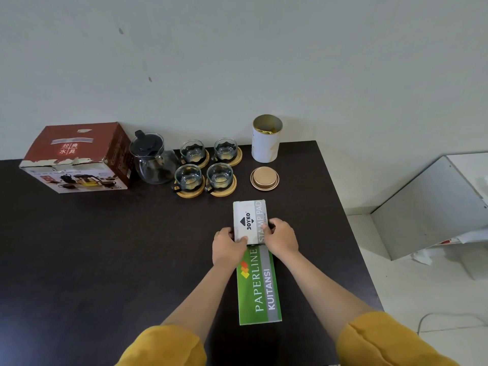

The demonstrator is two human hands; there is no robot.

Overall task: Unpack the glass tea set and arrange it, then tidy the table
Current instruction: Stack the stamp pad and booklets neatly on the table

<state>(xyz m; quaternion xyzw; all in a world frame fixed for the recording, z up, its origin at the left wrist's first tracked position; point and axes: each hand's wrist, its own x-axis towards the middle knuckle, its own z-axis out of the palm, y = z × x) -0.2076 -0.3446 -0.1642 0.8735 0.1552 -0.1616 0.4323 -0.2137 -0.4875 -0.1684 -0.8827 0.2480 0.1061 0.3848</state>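
A glass teapot (154,161) with a black lid stands at the back of the dark table (105,247). Right of it, several glass cups (206,165) sit on round wooden coasters in two rows. The red tea set box (76,157) rests closed at the back left. My left hand (228,245) and my right hand (281,237) grip the near end of a white and grey stamp pad box (249,220) from both sides. Its near end overlaps the far end of a green receipt book (258,285) lying flat between my forearms.
An open white tin (266,140) stands at the back right, with its gold lid (264,178) lying in front of it. The table's right edge (353,233) drops to a tiled floor (422,299). A grey cabinet (433,204) stands beyond that edge.
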